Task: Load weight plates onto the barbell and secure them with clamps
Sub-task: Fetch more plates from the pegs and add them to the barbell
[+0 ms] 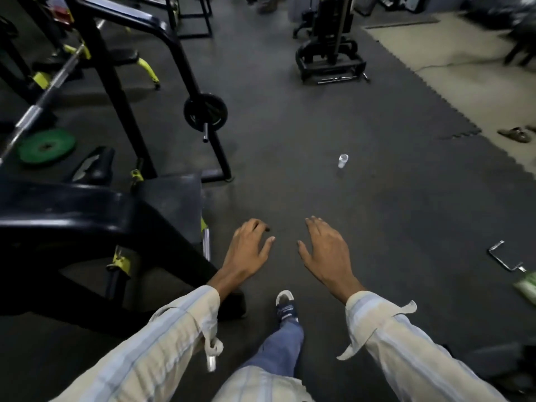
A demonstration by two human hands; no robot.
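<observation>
My left hand (249,248) and my right hand (326,248) hover side by side over the dark rubber floor, fingers spread, nothing in either. A steel barbell (43,100) slants across the rack at the far left. Beneath it a green weight plate (46,146) lies flat on the floor. A black plate (205,112) hangs on a storage peg of the black frame, ahead and left of my left hand. Another chrome bar end (206,242) pokes out beside the bench, just left of my left hand. No clamp can be made out.
A black padded bench (87,210) and its frame fill the left side. A clear plastic cup (342,161) stands on the floor ahead. A chrome cable handle (503,259) lies at the right. A cable machine (329,50) stands at the back. My foot (286,307) is below my hands.
</observation>
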